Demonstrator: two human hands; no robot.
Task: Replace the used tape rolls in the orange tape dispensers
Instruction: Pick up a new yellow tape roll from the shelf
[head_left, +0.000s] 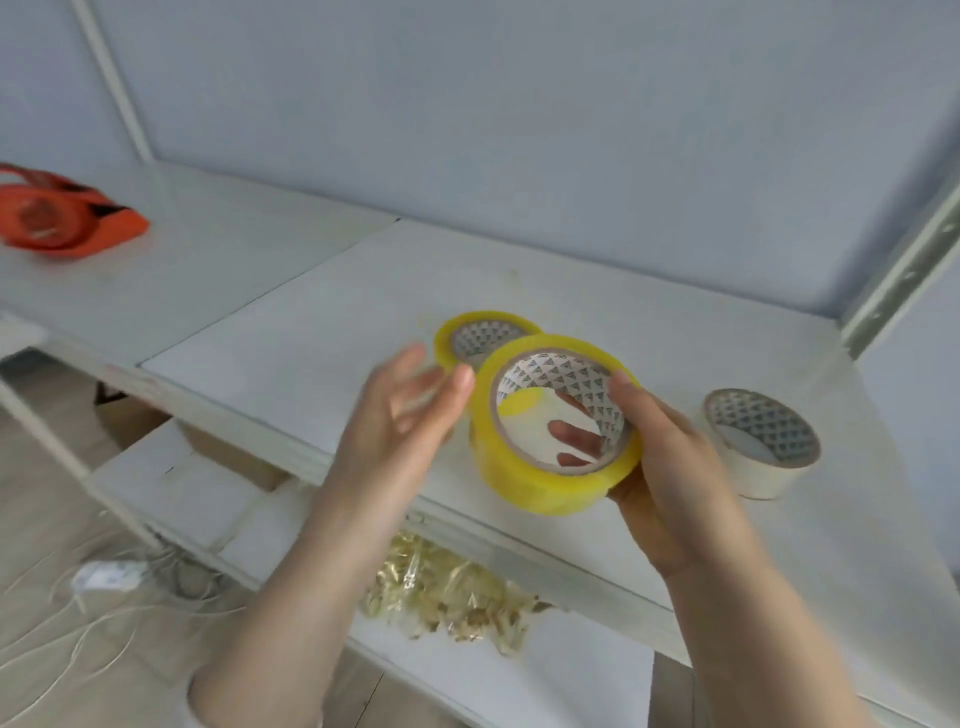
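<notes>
My right hand (670, 467) grips a full yellow tape roll (524, 483) above the white shelf (291, 332), thumb on the rim and fingers showing through the core. My left hand (400, 421) hovers just left of that roll, fingers apart and blurred, holding nothing. A second yellow roll (462, 332) lies flat on the shelf just behind the held one. A thin, nearly used-up whitish roll (763, 447) lies to the right. An orange tape dispenser (62, 218) rests on its side at the far left of the shelf.
A metal upright post (904, 270) stands at the shelf's right edge, and a blue wall runs behind. On the lower shelf lies a heap of crumpled used tape (447, 592). Loose white cords and a power strip (104, 577) lie on the floor at the left.
</notes>
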